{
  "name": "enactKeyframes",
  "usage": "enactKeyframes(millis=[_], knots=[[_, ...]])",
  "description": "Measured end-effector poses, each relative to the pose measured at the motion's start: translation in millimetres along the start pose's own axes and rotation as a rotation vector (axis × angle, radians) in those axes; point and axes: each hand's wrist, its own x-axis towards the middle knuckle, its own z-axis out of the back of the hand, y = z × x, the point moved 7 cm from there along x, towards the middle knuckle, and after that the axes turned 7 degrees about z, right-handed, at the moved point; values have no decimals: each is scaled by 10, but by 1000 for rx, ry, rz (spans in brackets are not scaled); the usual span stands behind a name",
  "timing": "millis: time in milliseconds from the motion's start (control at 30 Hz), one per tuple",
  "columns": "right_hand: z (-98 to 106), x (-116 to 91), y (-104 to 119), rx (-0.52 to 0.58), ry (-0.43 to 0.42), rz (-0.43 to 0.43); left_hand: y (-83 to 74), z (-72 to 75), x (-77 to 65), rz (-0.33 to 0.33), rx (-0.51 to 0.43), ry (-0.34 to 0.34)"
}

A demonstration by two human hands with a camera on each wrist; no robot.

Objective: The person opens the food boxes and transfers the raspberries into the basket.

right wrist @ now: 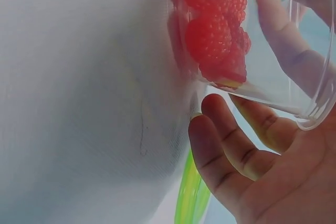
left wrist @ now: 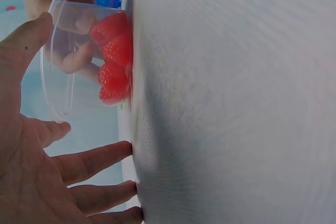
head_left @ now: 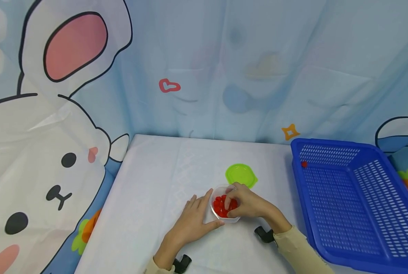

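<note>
Clear cup (left wrist: 79,97) of red raspberries (left wrist: 116,51), left hand (head_left: 194,221) beside it, fingers spread, right hand (head_left: 247,203) partly inside, thumb and forefinger apart, green lid (head_left: 239,174) near, white surface (head_left: 156,182).

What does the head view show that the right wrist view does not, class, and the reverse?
Only the head view: the blue basket, a small red item in it, the printed rabbit.
Only the right wrist view: bumps on the raspberries, seen side-on.
Both: the raspberries themselves, the clear container, the right hand and the green lid (cropped in the wrist view).
</note>
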Motion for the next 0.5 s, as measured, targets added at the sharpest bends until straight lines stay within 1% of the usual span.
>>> enactKeyframes(millis=[133, 333, 500], knots=[[-2, 0, -2, -11, 9, 8, 1, -1, -3, 2, 2, 0], [6, 19, 14, -26, 38, 55, 2, -9, -1, -4, 10, 1], [24, 32, 36, -18, 52, 84, 7, -26, 11, -7, 14, -1]])
